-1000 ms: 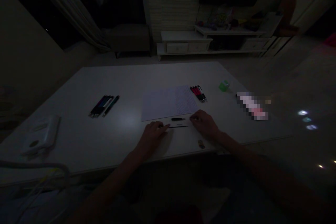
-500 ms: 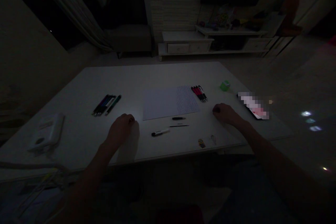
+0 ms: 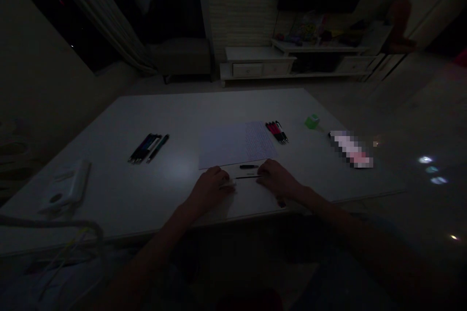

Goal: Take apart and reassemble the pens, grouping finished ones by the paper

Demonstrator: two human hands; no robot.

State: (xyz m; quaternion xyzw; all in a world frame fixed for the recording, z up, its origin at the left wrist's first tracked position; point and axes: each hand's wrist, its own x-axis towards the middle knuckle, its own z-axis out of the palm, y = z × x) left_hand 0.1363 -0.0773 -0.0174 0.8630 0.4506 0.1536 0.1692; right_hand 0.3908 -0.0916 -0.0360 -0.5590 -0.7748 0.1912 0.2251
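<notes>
My left hand (image 3: 210,188) is closed over a white pen barrel (image 3: 229,183) on the table, and its fingers cover most of the barrel. To the right, my right hand (image 3: 277,180) has its fingertips pinched at the right end of a thin dark pen refill (image 3: 246,177). A short black pen part (image 3: 248,166) lies just beyond the refill, with a tiny spring-like piece (image 3: 250,173) between the two. Behind these lies a sheet of paper (image 3: 222,143), its right part covered in writing.
Several dark pens (image 3: 146,148) lie at the left, and several red, black and white pens (image 3: 276,132) beside the paper. A green cube-like item (image 3: 312,121) and a phone (image 3: 350,148) are at the right. A white box-like device (image 3: 67,184) sits at the left edge of the table (image 3: 175,112).
Both hands have moved inward to the pen parts: the left onto the white barrel, the right to the refill's end. The small sticker near the front edge is now partly covered.
</notes>
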